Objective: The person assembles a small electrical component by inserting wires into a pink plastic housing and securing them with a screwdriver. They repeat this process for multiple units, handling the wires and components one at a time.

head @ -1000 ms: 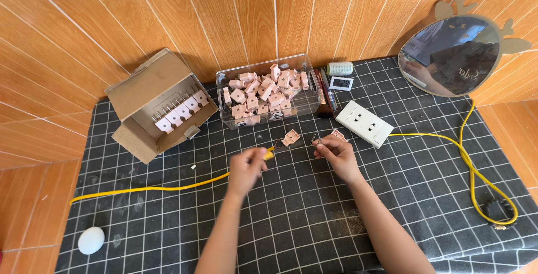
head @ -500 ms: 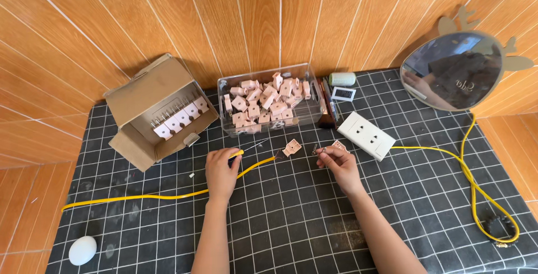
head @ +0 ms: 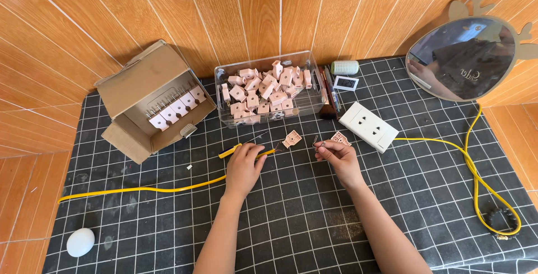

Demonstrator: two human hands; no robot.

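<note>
A black gridded mat (head: 392, 207) covers the table. At ten o'clock sits an open cardboard box (head: 151, 97) holding a row of pink parts; at twelve, a clear bin (head: 268, 89) heaped with more, so most work seemingly remains. The left hand (head: 244, 165) is closed around a yellow-handled screwdriver (head: 246, 149). The right hand (head: 336, 156) pinches a small metal piece (head: 318, 141), with one pink part (head: 292, 138) lying between the hands.

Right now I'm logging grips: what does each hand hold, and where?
Left hand grips the yellow-handled tool mid-handle; right hand pinches something small, unclear, at its fingertips.
</note>
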